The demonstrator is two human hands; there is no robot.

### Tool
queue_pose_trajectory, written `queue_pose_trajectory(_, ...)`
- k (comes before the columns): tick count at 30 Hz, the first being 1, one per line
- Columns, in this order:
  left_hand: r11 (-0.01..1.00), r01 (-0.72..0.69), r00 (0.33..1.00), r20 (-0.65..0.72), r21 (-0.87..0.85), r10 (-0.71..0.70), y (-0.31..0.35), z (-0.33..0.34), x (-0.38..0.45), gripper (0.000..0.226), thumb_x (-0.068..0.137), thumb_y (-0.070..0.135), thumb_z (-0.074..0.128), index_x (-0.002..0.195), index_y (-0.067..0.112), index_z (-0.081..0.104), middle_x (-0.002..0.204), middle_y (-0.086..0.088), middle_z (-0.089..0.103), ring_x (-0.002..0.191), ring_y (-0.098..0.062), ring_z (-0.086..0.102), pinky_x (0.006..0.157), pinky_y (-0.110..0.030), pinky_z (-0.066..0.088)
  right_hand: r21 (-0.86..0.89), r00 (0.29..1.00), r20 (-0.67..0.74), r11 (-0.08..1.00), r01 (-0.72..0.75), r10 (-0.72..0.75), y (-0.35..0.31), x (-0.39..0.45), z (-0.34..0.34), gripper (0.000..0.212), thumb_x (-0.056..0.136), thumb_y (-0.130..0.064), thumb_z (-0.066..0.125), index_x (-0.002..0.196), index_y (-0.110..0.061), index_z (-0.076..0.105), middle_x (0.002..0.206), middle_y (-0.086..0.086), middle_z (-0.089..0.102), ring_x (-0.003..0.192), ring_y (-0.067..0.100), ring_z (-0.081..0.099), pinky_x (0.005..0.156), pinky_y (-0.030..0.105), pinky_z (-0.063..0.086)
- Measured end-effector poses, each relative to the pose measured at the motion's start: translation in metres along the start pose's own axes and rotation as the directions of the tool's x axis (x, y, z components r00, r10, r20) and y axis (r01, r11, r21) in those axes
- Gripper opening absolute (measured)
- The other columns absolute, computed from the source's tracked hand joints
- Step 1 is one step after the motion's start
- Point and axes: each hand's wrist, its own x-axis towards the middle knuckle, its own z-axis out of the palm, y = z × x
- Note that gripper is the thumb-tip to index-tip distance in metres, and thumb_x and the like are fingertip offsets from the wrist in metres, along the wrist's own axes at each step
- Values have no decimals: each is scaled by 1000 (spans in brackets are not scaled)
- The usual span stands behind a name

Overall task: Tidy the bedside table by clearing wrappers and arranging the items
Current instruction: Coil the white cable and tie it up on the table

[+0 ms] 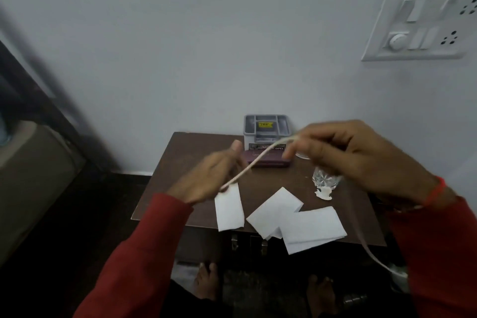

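A white cord (254, 162) stretches taut above the table (180, 162), its long axis running from about eight o'clock up to two o'clock. The left hand (209, 178) pinches its lower end; the right hand (356, 160) is closed on the upper end, and the cord's tail drops past the table's right edge toward five o'clock. The hands are held well apart. Three white paper pieces (273, 209) lie along the near edge, the two right ones overlapping. One purple case (268, 161) and one grey organizer (265, 126) sit at twelve o'clock against the pale wall. One glass (325, 179) stands right, a torn scrap (324, 193) beside it. A switchboard (423, 20) hangs at two o'clock.
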Motion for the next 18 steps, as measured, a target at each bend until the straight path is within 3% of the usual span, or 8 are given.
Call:
queue_pose_trajectory(1,987,118,975,203,-113,-93,5,9,-3,79,88,80,17,79,17,64,57,3,45,45,-11,39,44,-21,26,-27,989,-142,999,23,-26,4,3,-2,20,97,-13,57,92,-11,76,61,-17,65,53,-4,54,54,7,38)
queue_pose_trajectory(3,893,200,900,435,-403,-6,17,24,-4,92,76,89,10,69,11,58,48,-1,33,35,-10,27,39,-16,16,-99,916,-399,995,1,-41,21,8,-5,16,96,-18,62,89,-21,76,77,-12,73,63,-4,58,59,7,39)
queue_pose_trajectory(7,533,142,862,368,-834,347,36,28,-5,59,97,63,31,64,17,49,43,8,24,32,-5,16,36,-27,0,-46,756,-650,989,-137,74,64,12,-8,7,89,-29,72,88,-23,75,76,11,68,66,5,57,66,20,45)
queue_pose_trajectory(9,380,122,839,300,-917,454,44,25,-6,45,102,49,37,74,17,50,47,8,23,36,-6,14,37,-28,2,-45,826,-546,979,-198,142,74,13,1,7,89,-31,71,86,-26,75,75,8,70,69,11,61,72,30,49)
queue_pose_trajectory(11,251,43,876,157,-967,456,48,22,-6,35,105,41,35,86,18,51,53,8,22,41,-6,12,40,-25,6,-144,937,-283,957,-251,203,74,14,18,14,94,-31,65,84,-31,75,75,-11,72,72,3,63,75,33,51)
queue_pose_trajectory(13,192,-133,936,-59,-972,348,46,19,-3,31,108,37,31,95,19,52,60,8,21,45,-6,16,45,-23,14,-231,961,29,937,-263,276,65,13,41,21,98,-34,58,84,-29,73,62,-11,62,58,-1,56,64,25,47)
queue_pose_trajectory(16,255,-327,944,-302,-910,131,37,16,6,27,108,38,35,101,19,52,64,7,30,49,-6,30,49,-23,32,-307,907,297,929,-206,300,44,14,65,17,101,-33,53,89,-32,65,61,-9,56,52,-1,52,60,15,40)
queue_pose_trajectory(18,425,-371,923,-379,-826,68,25,18,12,25,105,41,40,103,18,50,65,8,38,52,-8,37,53,-26,40,-341,887,353,923,-176,299,34,14,73,19,100,-37,53,113,-29,64,76,-8,67,66,-1,61,70,18,46)
